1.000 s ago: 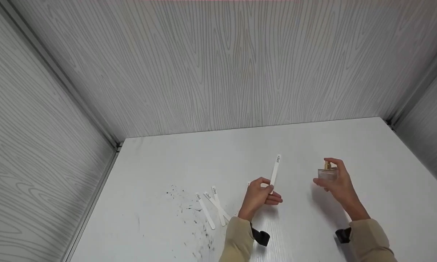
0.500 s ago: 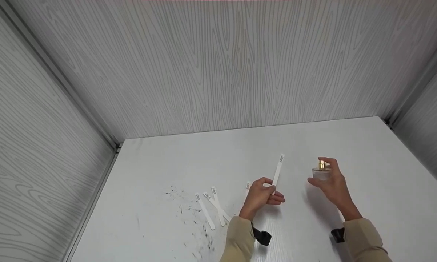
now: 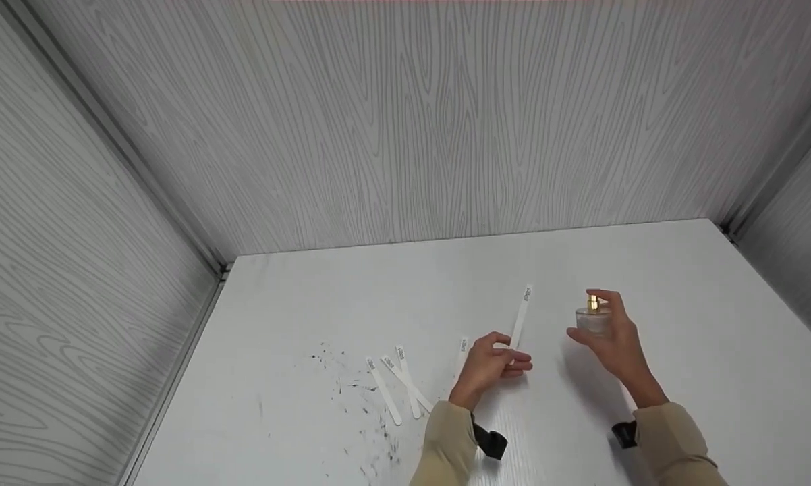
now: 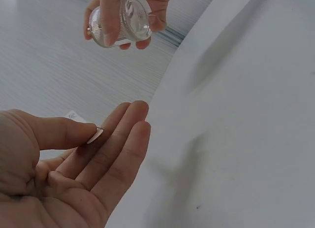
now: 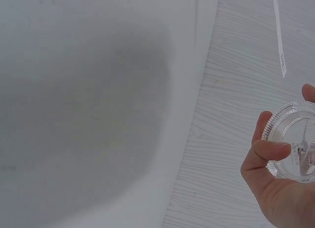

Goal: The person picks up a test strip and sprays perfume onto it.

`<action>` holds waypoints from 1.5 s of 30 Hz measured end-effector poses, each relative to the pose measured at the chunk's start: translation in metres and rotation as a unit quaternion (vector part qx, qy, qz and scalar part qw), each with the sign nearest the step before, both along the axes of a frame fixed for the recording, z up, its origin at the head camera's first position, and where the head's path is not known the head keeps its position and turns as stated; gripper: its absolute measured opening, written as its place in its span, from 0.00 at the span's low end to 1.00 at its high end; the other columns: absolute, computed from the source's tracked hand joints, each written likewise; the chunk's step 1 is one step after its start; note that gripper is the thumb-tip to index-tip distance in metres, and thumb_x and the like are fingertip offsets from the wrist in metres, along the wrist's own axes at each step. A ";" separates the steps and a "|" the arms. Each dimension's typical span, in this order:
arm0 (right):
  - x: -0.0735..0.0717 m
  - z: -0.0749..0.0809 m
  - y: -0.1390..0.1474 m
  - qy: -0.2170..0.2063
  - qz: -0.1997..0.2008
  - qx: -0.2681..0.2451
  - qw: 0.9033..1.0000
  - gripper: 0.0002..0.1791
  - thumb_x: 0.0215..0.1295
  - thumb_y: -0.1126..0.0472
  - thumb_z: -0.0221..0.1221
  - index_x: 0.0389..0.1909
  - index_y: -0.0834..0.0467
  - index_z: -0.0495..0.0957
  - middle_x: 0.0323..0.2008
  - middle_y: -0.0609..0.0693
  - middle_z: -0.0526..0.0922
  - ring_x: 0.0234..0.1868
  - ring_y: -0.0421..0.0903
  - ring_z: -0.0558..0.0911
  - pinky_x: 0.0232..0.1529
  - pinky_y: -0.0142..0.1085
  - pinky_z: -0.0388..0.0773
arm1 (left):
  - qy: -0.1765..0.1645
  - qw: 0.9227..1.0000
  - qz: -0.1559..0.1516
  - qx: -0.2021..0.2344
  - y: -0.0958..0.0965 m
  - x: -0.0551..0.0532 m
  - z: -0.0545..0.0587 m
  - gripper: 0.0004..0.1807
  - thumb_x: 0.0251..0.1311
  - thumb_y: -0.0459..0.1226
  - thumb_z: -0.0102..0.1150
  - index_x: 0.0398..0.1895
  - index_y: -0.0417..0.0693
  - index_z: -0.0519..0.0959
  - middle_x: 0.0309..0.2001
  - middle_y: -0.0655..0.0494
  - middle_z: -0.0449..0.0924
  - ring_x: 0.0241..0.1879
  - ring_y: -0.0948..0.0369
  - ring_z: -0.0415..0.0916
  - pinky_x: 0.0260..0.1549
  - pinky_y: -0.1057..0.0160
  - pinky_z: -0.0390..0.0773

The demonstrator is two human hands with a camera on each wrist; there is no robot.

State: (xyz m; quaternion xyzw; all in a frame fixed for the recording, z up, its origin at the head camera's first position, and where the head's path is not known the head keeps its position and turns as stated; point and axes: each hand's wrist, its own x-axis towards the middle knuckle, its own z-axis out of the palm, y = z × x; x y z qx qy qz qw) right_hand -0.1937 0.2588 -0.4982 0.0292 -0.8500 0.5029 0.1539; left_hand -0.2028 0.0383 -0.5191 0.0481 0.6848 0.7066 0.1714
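Between thumb and fingers, my left hand pinches the lower end of a white paper scent strip, whose printed tip points up and away. To its right, my right hand grips a clear glass perfume bottle above the table, with the index finger on the gold spray top. In the left wrist view, the ribbed bottle shows its base, and only a short end of the strip is visible. The right wrist view has the strip apart from the bottle.
Several more strips lie on the white table left of my left hand, some crossed. Another strip lies partly behind that hand. Dark specks mark the tabletop. Wood-patterned panels enclose the back and sides.
My right hand has brought the bottle a little left, nearer the strip. My left hand has shifted slightly right with the strip still pinched, and its fingers have moved a little.
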 end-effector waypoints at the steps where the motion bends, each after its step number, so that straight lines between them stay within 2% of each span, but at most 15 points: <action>1: 0.000 -0.001 -0.001 0.003 0.000 0.000 1.000 0.38 0.60 0.71 0.68 0.69 0.61 0.62 0.52 0.66 0.75 0.43 0.53 0.73 0.38 0.38 0.72 | -0.002 1.000 -0.001 -0.003 0.001 0.000 0.000 0.11 0.69 0.22 0.47 0.52 0.31 0.72 0.38 0.41 0.87 0.39 0.49 0.88 0.40 0.59 0.86; 6: -0.003 -0.007 -0.002 0.008 0.002 0.007 1.000 0.37 0.59 0.73 0.68 0.68 0.62 0.63 0.51 0.67 0.76 0.43 0.54 0.73 0.38 0.38 0.72 | -0.016 1.000 0.003 -0.012 0.003 0.003 -0.001 0.14 0.69 0.22 0.48 0.56 0.30 0.72 0.38 0.43 0.87 0.39 0.49 0.88 0.38 0.59 0.87; 15: -0.003 -0.013 -0.003 0.042 0.001 0.001 0.999 0.36 0.56 0.77 0.67 0.66 0.67 0.65 0.61 0.71 0.72 0.50 0.55 0.72 0.47 0.47 0.68 | -0.015 1.000 0.012 -0.013 0.002 0.001 0.001 0.19 0.65 0.20 0.55 0.59 0.26 0.72 0.36 0.41 0.87 0.37 0.48 0.88 0.36 0.60 0.87; 19: -0.002 -0.012 -0.002 0.071 -0.032 0.017 0.997 0.34 0.53 0.79 0.67 0.62 0.68 0.68 0.58 0.70 0.75 0.49 0.57 0.74 0.44 0.44 0.70 | -0.009 1.000 0.008 -0.011 0.001 0.000 0.002 0.23 0.64 0.20 0.55 0.62 0.24 0.69 0.37 0.40 0.86 0.37 0.47 0.88 0.37 0.60 0.87; 21: -0.001 -0.013 -0.001 0.089 -0.052 0.030 0.994 0.34 0.50 0.80 0.67 0.60 0.68 0.70 0.56 0.71 0.77 0.47 0.58 0.76 0.41 0.44 0.71 | -0.007 1.000 0.005 -0.012 0.000 -0.001 0.002 0.24 0.64 0.20 0.55 0.64 0.23 0.68 0.37 0.40 0.86 0.37 0.47 0.88 0.37 0.60 0.87; 25: 0.001 -0.014 -0.003 0.118 -0.080 0.035 0.989 0.32 0.49 0.78 0.68 0.58 0.69 0.71 0.53 0.72 0.78 0.47 0.61 0.77 0.41 0.46 0.72 | -0.004 1.000 0.002 -0.023 -0.005 -0.002 0.003 0.25 0.64 0.19 0.54 0.65 0.24 0.67 0.38 0.41 0.87 0.37 0.49 0.88 0.37 0.61 0.87; 28: 0.001 -0.017 -0.003 0.128 -0.092 0.031 0.987 0.31 0.49 0.78 0.69 0.56 0.70 0.72 0.52 0.72 0.79 0.49 0.61 0.78 0.43 0.40 0.70 | -0.005 1.000 0.003 -0.031 -0.008 -0.003 0.004 0.25 0.65 0.19 0.54 0.66 0.24 0.67 0.38 0.42 0.87 0.37 0.49 0.88 0.37 0.61 0.87; 33: 0.000 -0.020 0.000 0.141 -0.097 0.034 0.985 0.31 0.47 0.79 0.69 0.55 0.71 0.73 0.49 0.70 0.80 0.45 0.56 0.77 0.40 0.28 0.67 | -0.006 0.999 0.004 -0.041 -0.010 -0.005 0.004 0.24 0.65 0.20 0.53 0.65 0.25 0.68 0.38 0.43 0.87 0.37 0.50 0.88 0.37 0.62 0.86; 41: -0.001 -0.019 0.005 0.153 -0.097 0.036 0.983 0.30 0.46 0.81 0.68 0.54 0.72 0.72 0.49 0.70 0.80 0.45 0.51 0.75 0.41 0.27 0.66 | -0.006 0.999 0.006 -0.043 -0.011 -0.007 0.006 0.23 0.65 0.20 0.56 0.63 0.26 0.70 0.37 0.43 0.87 0.37 0.50 0.88 0.36 0.62 0.86; 45: 0.000 -0.020 0.006 0.155 -0.101 0.032 0.982 0.29 0.45 0.82 0.68 0.52 0.73 0.72 0.50 0.71 0.80 0.47 0.42 0.74 0.43 0.26 0.65 | -0.011 0.999 0.007 -0.042 -0.012 -0.008 0.005 0.23 0.65 0.20 0.57 0.63 0.27 0.70 0.37 0.43 0.87 0.37 0.50 0.88 0.36 0.62 0.87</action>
